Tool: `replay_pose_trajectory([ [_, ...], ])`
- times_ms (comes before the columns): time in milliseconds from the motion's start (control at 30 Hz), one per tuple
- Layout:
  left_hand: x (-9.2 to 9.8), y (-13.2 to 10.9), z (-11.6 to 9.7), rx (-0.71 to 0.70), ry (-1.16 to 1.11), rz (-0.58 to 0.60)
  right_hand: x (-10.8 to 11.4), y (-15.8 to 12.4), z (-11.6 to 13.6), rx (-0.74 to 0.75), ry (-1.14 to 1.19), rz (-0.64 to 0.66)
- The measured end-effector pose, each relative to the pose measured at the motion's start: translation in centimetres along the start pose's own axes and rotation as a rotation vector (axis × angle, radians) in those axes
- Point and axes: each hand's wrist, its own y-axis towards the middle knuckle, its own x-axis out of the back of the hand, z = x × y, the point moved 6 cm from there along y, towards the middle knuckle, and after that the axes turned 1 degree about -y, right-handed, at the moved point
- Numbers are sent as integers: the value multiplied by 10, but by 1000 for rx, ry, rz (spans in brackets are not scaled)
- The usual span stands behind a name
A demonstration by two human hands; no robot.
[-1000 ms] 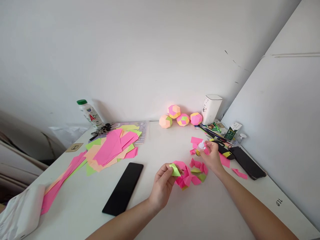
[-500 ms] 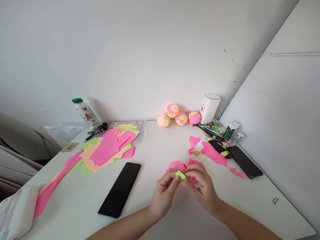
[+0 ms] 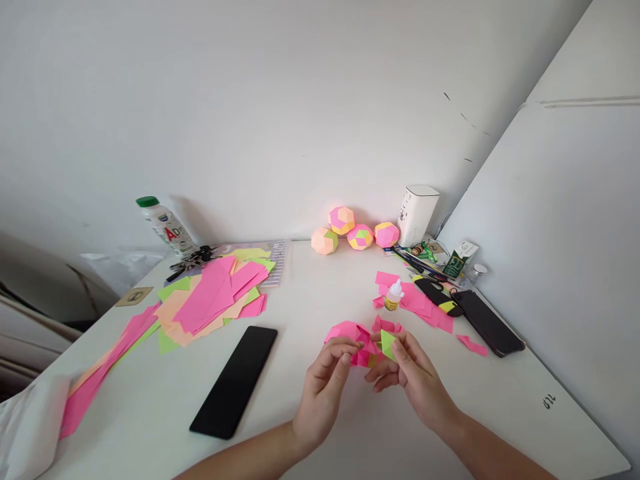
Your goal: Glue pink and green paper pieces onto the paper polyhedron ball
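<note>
My right hand (image 3: 417,377) pinches a small folded green paper piece (image 3: 388,345) between thumb and fingers. Just to its left is my left hand (image 3: 325,383), its fingers loosely curled and the thumb a little apart, with nothing visible between them. Behind the left fingertips lies a pink folded-paper shape (image 3: 345,330), partly hidden by my hands. Small pink folded pieces (image 3: 383,325) sit behind my right hand. A little glue bottle (image 3: 393,298) with a white nozzle stands farther back, beside flat pink paper strips (image 3: 425,308).
Colored paper sheets (image 3: 210,297) are heaped at left, near a black phone (image 3: 234,381). Several faceted paper balls (image 3: 341,221) rest against the wall beside a white container (image 3: 419,215). A dark phone (image 3: 487,321) and black-and-yellow tool (image 3: 435,295) lie at right.
My hands have moved apart. The green piece has left my left fingers and shifted right in my right hand, now turned more upright. More of the pink shape shows.
</note>
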Motion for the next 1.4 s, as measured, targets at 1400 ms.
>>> replay_pose_trajectory([
  [1400,6,20,48,489,-416,192,6,9,8,236,77,154],
])
